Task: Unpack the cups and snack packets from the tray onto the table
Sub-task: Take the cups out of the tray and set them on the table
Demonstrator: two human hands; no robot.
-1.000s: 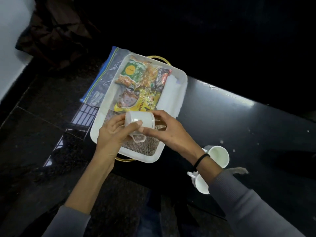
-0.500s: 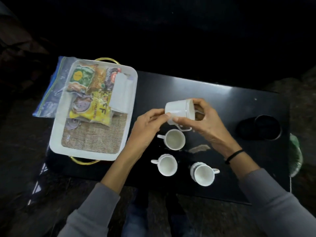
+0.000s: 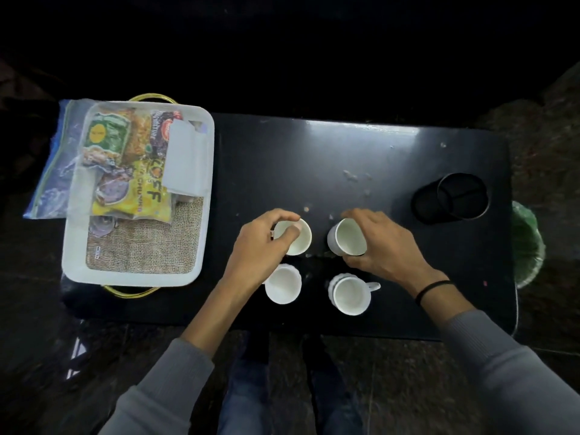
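Several white cups stand upright in a square on the black table [image 3: 361, 158]. My right hand [image 3: 383, 243] curls round the far right cup [image 3: 346, 237], fingers over its rim. My left hand [image 3: 260, 246] pinches the rim of the far left cup [image 3: 298, 240]. Nearer me stand two free cups, one on the left [image 3: 282, 284] and one on the right [image 3: 351, 295] with its handle pointing right. The white tray [image 3: 72, 246] on the table's left end holds several snack packets [image 3: 131, 171], a folded white napkin [image 3: 185, 158] and a burlap mat.
A zip bag [image 3: 53, 171] lies under the tray's left side, hanging past the table edge. A black mesh holder [image 3: 452, 199] stands at the far right. Crumbs dot the table beyond the cups. A green bin [image 3: 530, 243] sits past the right edge.
The cup that both hands lifted from the tray has travelled right and now stands upright on the table. My left hand has shifted to the neighbouring cup.
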